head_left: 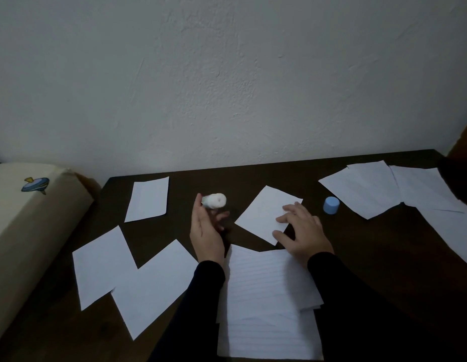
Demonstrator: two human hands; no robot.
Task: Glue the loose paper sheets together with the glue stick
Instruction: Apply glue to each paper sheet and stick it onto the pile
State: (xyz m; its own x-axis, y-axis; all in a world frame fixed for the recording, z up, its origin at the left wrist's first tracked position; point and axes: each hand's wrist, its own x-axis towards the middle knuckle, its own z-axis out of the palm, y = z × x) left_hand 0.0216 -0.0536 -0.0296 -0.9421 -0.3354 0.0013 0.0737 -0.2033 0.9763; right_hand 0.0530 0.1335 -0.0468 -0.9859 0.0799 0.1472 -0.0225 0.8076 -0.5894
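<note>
Head view takes in the dark table (357, 257) strewn with loose sheets (138, 280), a lined stack (266, 296) lying nearest the person, probably as the gluing base. Right hand (302, 231), fingers flat, pins a small sheet (263, 212), seemingly to steady it; left hand (206, 231) grips the uncapped glue stick (214, 200) raised above the table, its blue cap (331, 205) parked upright out of the way.

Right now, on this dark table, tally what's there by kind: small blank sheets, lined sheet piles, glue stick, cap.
Small blank sheets: 4, three at left and one under the right hand
Lined sheet piles: 2, near and far right; sheets inside cannot be counted
Glue stick: 1, in the left hand
Blue cap: 1
Total: 8
</note>
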